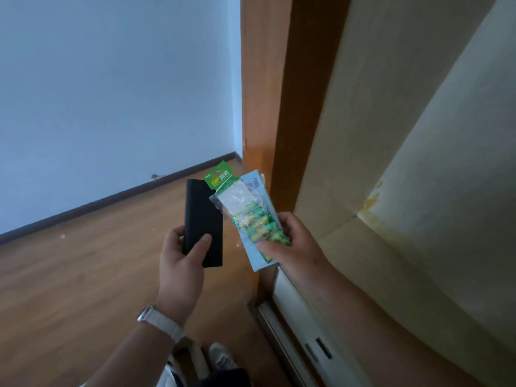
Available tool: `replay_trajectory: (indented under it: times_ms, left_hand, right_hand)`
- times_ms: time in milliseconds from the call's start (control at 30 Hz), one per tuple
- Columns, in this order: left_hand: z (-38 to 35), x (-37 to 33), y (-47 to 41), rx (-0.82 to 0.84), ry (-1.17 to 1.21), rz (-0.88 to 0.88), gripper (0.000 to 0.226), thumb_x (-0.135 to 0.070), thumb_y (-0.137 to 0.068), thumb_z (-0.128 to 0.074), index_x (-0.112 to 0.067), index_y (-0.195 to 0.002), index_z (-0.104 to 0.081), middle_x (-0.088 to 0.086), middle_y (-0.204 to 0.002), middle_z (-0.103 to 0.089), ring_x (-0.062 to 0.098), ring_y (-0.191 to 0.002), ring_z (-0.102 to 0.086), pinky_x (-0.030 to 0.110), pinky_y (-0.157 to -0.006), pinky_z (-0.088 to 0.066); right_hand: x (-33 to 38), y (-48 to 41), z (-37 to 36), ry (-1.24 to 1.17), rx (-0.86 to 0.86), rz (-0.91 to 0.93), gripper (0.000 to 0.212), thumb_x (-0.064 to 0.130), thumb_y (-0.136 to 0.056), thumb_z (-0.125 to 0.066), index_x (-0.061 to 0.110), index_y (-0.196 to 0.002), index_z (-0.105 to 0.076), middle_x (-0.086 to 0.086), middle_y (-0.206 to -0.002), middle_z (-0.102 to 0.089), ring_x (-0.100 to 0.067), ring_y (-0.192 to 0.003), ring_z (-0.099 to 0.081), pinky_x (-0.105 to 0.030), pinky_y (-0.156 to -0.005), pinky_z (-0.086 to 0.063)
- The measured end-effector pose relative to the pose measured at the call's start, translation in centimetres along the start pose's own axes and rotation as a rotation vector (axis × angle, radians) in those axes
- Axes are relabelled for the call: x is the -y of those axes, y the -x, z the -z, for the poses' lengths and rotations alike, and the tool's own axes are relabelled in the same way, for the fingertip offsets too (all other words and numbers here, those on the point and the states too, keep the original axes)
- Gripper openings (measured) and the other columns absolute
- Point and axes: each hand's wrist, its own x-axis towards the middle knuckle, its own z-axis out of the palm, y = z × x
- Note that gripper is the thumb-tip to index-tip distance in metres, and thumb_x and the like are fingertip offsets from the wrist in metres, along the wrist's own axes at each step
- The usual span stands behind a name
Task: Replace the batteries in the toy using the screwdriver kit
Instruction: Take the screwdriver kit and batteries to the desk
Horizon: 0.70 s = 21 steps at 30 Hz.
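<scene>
My left hand (178, 263) grips a flat black case (203, 219) by its lower end, thumb across the front. My right hand (290, 247) holds a pale blue box (255, 255) with a green pack of batteries (248, 216) pressed on top of it; the thumb pinches both at the bottom. The pack's green header card (220, 175) sticks up above the clear plastic. Both items are held at waist height in front of me, side by side and nearly touching. No toy is in view.
I stand on a wooden floor (83, 275) beside an orange-brown door frame (268, 107). A white wall (111, 93) with dark skirting is ahead; a yellowish wallpapered wall (418, 163) is on the right. A sliding track (290, 331) runs along the floor. My shoe (220, 356) shows below.
</scene>
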Motion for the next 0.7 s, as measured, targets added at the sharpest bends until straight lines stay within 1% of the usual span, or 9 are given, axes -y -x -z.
replay_trajectory:
  times_ms: [133, 200, 233, 333, 433, 467, 600, 633, 700]
  left_hand:
    - [2.4, 0.6, -5.4, -0.085, 0.021, 0.023, 0.018, -0.002, -0.091, -0.065, -0.006, -0.106, -0.056, 0.004, -0.083, -0.064, -0.004, -0.057, -0.063, 0.013, -0.049, -0.049]
    - [3.4, 1.0, -8.3, -0.112, 0.027, 0.044, 0.016, -0.001, -0.092, -0.064, -0.006, -0.105, -0.056, 0.006, -0.083, -0.064, -0.003, -0.057, -0.063, 0.013, -0.048, -0.049]
    - [3.9, 1.2, -9.9, -0.122, 0.029, 0.054, 0.015, -0.002, -0.092, -0.064, -0.008, -0.104, -0.057, 0.006, -0.084, -0.065, -0.002, -0.058, -0.064, 0.014, -0.049, -0.05]
    - [5.7, 1.2, -14.9, -0.146, 0.032, 0.073, 0.014, -0.006, -0.092, -0.065, -0.016, -0.099, -0.058, 0.004, -0.087, -0.067, 0.005, -0.068, -0.067, 0.019, -0.057, -0.053]
    - [7.1, 1.1, -19.1, -0.163, 0.024, 0.08, 0.017, -0.012, -0.093, -0.066, -0.026, -0.098, -0.058, 0.003, -0.095, -0.068, 0.014, -0.081, -0.068, 0.027, -0.068, -0.055]
    - [7.5, 1.0, -20.1, -0.167, 0.024, 0.079, 0.018, -0.013, -0.093, -0.066, -0.028, -0.099, -0.057, 0.003, -0.097, -0.068, 0.013, -0.082, -0.068, 0.027, -0.068, -0.055]
    - [9.1, 0.7, -22.9, -0.185, 0.031, 0.076, 0.02, -0.015, -0.092, -0.067, -0.03, -0.099, -0.058, 0.001, -0.098, -0.069, 0.005, -0.078, -0.071, 0.019, -0.063, -0.056]
    - [9.6, 0.5, -23.4, -0.194, 0.037, 0.077, 0.019, -0.016, -0.092, -0.067, -0.031, -0.099, -0.058, 0.001, -0.098, -0.069, 0.005, -0.079, -0.071, 0.02, -0.064, -0.056]
    - [10.8, 0.1, -24.3, -0.217, 0.043, 0.073, 0.019, -0.019, -0.089, -0.068, -0.031, -0.1, -0.058, -0.001, -0.099, -0.069, 0.008, -0.083, -0.071, 0.023, -0.067, -0.055]
  right_hand:
    - [-0.2, -5.4, -3.8, 0.001, 0.034, -0.027, 0.044, 0.024, -0.067, -0.075, 0.025, -0.108, -0.059, 0.013, -0.091, -0.073, -0.011, -0.086, -0.07, -0.029, -0.071, -0.057]
    - [-0.3, -8.4, -5.4, 0.001, 0.045, -0.052, 0.042, 0.023, -0.069, -0.076, 0.027, -0.108, -0.059, 0.01, -0.094, -0.073, -0.014, -0.089, -0.071, -0.032, -0.074, -0.058]
    - [-0.3, -10.1, -6.2, 0.005, 0.049, -0.06, 0.043, 0.024, -0.069, -0.076, 0.029, -0.108, -0.06, 0.009, -0.095, -0.073, -0.014, -0.089, -0.071, -0.032, -0.073, -0.058]
    - [0.5, -14.9, -8.9, 0.006, 0.087, -0.077, 0.049, 0.032, -0.066, -0.077, 0.031, -0.111, -0.058, 0.014, -0.094, -0.073, -0.009, -0.087, -0.072, -0.022, -0.068, -0.055]
    - [1.0, -19.0, -11.3, -0.01, 0.098, -0.079, 0.053, 0.035, -0.064, -0.077, 0.029, -0.113, -0.058, 0.013, -0.094, -0.073, -0.01, -0.088, -0.072, -0.021, -0.068, -0.055]
    - [1.2, -20.0, -12.0, -0.01, 0.1, -0.078, 0.054, 0.035, -0.064, -0.077, 0.029, -0.114, -0.058, 0.013, -0.095, -0.072, -0.011, -0.088, -0.073, -0.022, -0.069, -0.056]
    - [1.4, -23.3, -14.3, -0.014, 0.109, -0.081, 0.055, 0.034, -0.065, -0.078, 0.029, -0.116, -0.058, 0.01, -0.097, -0.072, -0.013, -0.092, -0.072, -0.029, -0.074, -0.059]
    - [1.4, -24.1, -15.0, -0.018, 0.114, -0.079, 0.054, 0.033, -0.065, -0.078, 0.028, -0.115, -0.058, 0.009, -0.098, -0.072, -0.014, -0.092, -0.072, -0.029, -0.074, -0.059]
    - [1.6, -25.5, -16.4, -0.02, 0.131, -0.075, 0.055, 0.032, -0.065, -0.078, 0.026, -0.116, -0.058, 0.008, -0.097, -0.072, -0.014, -0.09, -0.073, -0.026, -0.071, -0.057]
